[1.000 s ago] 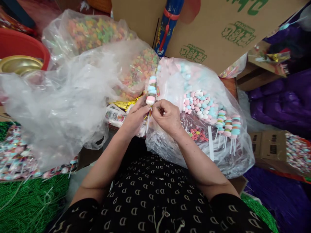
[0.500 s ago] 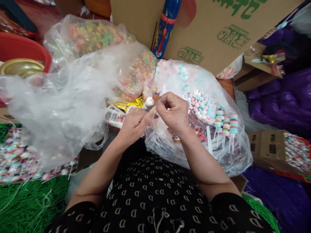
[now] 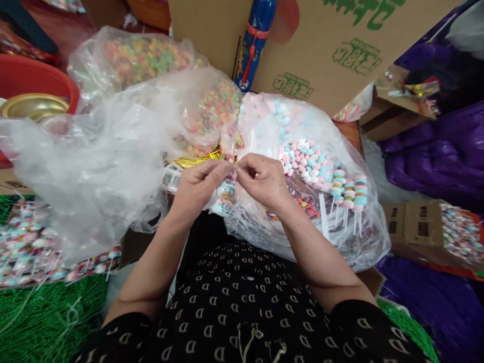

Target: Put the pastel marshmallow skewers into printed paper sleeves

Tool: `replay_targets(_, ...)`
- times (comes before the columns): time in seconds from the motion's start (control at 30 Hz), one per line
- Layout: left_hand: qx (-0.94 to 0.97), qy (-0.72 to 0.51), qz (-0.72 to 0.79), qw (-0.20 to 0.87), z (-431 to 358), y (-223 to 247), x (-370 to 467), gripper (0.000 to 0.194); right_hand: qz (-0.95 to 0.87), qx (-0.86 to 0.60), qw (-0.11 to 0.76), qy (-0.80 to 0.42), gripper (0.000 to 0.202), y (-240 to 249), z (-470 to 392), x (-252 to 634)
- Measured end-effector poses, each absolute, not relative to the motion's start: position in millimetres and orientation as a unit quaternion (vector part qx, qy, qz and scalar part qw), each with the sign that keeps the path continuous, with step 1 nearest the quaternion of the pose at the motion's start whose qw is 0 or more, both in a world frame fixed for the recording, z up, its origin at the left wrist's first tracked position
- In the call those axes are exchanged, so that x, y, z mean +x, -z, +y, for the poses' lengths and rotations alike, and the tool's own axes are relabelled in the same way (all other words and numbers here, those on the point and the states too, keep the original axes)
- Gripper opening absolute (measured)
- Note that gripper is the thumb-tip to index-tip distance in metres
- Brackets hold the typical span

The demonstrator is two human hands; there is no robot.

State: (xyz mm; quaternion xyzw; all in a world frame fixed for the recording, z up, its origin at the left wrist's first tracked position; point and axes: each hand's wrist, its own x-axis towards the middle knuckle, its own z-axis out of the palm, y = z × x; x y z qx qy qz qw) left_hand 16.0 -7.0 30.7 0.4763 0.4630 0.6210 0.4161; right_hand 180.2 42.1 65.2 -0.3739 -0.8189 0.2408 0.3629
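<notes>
Between my hands hangs a small candy packet [image 3: 225, 198], in a printed wrapper with pink, white and pale blue on it. Its upper end is gathered where my fingertips meet. My left hand [image 3: 199, 185] is closed on it from the left, thumb against the fingers. From the other side, my right hand [image 3: 262, 179] pinches the same gathered end. Gold twist ties [image 3: 202, 159] lie just beyond my left hand, beside printed wrappers [image 3: 171, 176]. Right of my right hand, several marshmallow skewers [image 3: 350, 191] lie on clear plastic near loose pastel marshmallows [image 3: 304, 160].
Large plastic bags of coloured gummies [image 3: 149, 58] stand at the back left, beside a red basin [image 3: 22, 70]. A cardboard box [image 3: 321, 55] with a blue cylinder [image 3: 255, 45] before it closes off the back. Boxed candies [image 3: 459, 234] sit at right; green strands [image 3: 49, 317] lie lower left.
The packet has swung from above my fingers to hanging below them. My left hand has shifted slightly left, and my right hand is a little lower, fingertips now meeting at the gathered end.
</notes>
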Motion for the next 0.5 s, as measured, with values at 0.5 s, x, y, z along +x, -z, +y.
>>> replay_targets(0.5,0.78,-0.501,0.371,0.048,2,-22,29,0.023,-0.45,-0.321,0.326,-0.767,0.032,-52,26,221)
